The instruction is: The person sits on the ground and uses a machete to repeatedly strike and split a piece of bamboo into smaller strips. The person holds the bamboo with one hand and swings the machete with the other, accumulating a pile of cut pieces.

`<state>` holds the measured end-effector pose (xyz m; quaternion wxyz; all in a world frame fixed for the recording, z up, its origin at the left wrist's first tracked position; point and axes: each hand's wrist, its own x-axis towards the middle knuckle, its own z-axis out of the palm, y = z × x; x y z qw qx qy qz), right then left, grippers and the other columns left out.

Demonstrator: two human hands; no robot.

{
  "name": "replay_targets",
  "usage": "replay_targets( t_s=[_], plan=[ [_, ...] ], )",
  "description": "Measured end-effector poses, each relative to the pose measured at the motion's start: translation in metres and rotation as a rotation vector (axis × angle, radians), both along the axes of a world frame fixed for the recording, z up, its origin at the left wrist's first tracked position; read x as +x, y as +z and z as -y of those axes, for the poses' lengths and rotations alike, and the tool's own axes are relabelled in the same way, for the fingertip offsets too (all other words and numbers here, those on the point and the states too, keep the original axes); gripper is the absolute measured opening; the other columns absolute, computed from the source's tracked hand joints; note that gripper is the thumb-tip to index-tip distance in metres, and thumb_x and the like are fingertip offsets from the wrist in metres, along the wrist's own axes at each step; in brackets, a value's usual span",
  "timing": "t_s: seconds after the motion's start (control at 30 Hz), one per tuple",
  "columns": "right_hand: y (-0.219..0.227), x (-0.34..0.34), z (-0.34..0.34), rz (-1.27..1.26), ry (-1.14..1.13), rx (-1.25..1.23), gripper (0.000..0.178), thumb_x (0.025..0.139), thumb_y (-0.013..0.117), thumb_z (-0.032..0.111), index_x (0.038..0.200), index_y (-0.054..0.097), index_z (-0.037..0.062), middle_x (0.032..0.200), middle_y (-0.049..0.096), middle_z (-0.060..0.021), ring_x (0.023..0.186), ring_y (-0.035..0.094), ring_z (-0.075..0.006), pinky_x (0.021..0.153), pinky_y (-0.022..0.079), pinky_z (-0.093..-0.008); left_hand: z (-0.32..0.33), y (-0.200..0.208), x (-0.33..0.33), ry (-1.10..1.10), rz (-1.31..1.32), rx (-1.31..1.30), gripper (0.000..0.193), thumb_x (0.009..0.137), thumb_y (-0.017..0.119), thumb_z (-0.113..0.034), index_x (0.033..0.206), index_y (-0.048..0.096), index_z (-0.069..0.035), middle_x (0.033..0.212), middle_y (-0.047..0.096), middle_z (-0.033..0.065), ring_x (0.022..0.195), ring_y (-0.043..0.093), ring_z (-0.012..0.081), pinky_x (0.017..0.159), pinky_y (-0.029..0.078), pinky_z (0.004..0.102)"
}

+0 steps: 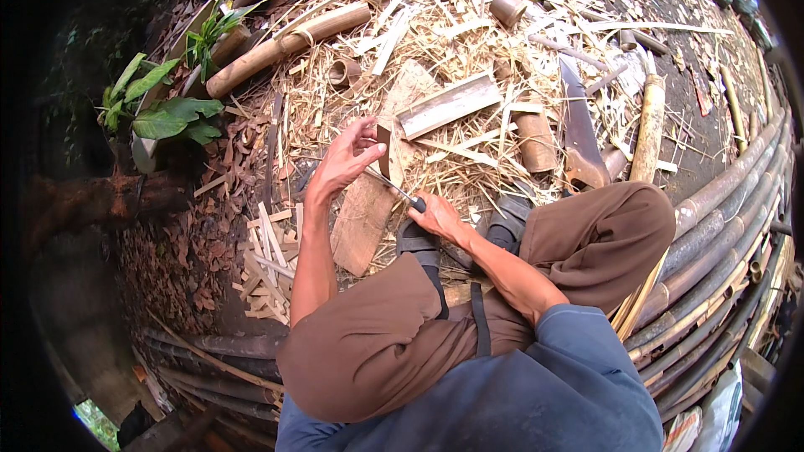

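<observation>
My left hand (342, 163) grips a short brown bamboo piece (384, 151) upright between thumb and fingers, above a wooden board (366, 222). Closed around the dark handle of a thin-bladed knife (416, 202) is my right hand (439, 218), low and near my sandalled foot. The blade slants up and left to the lower end of the bamboo piece; whether it touches cannot be made out. Just beyond lies a split bamboo half (450, 105), hollow side up.
Bamboo shavings (452, 50) cover the ground ahead. A handsaw (578, 121) and a bamboo tube (536, 141) lie at the right. Thin bamboo strips (270, 264) are heaped at the left. Long bamboo poles (712, 226) line the right side, and a thick bamboo length (289, 46) lies far left.
</observation>
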<state>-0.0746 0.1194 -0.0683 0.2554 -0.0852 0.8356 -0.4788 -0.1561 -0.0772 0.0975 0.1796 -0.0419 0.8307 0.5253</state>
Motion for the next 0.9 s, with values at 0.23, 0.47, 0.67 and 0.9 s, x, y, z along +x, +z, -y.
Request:
replay_targets(
  t_s=[0.23, 0.47, 0.67, 0.9],
  plan=[
    [-0.009, -0.005, -0.004, 0.016, 0.046, 0.022, 0.033, 0.081, 0.063, 0.028, 0.108, 0.063, 0.0085, 0.09, 0.067, -0.0241, 0.087, 0.064, -0.0437, 0.077, 0.051, -0.0495, -0.021, -0.008, -0.012, -0.064, -0.249, -0.183, 0.025, 0.085, 0.064, -0.021, 0.096, 0.062, 0.001, 0.082, 0.066, 0.0121, 0.075, 0.062, 0.022, 0.073, 0.051, 0.0352],
    [-0.011, -0.01, -0.012, 0.002, 0.095, 0.144, 0.039, 0.082, 0.066, 0.03, 0.116, 0.059, 0.0112, 0.091, 0.067, -0.026, 0.087, 0.064, -0.045, 0.078, 0.051, -0.0506, -0.029, -0.031, -0.024, 0.042, 0.073, 0.035, 0.024, 0.088, 0.063, -0.012, 0.108, 0.06, 0.001, 0.095, 0.062, 0.0099, 0.083, 0.062, 0.0164, 0.069, 0.06, 0.0322],
    [0.001, -0.033, -0.025, -0.18, 0.258, 0.25, 0.034, 0.084, 0.064, 0.031, 0.109, 0.057, 0.0095, 0.082, 0.065, -0.0262, 0.081, 0.064, -0.0466, 0.071, 0.052, -0.0529, -0.028, -0.04, -0.032, 0.147, -0.049, 0.118, 0.024, 0.087, 0.064, -0.017, 0.102, 0.057, 0.0, 0.089, 0.061, 0.0086, 0.078, 0.061, 0.0163, 0.068, 0.059, 0.0313],
    [0.025, 0.016, -0.032, -0.005, 0.154, 0.151, 0.042, 0.082, 0.064, 0.034, 0.111, 0.06, 0.0045, 0.085, 0.066, -0.0261, 0.085, 0.064, -0.0447, 0.077, 0.05, -0.0519, 0.052, 0.024, -0.019, 0.6, -0.335, -0.059, 0.014, 0.091, 0.064, -0.017, 0.096, 0.063, -0.004, 0.087, 0.065, 0.0065, 0.08, 0.062, 0.0165, 0.068, 0.055, 0.0271]
  ],
)
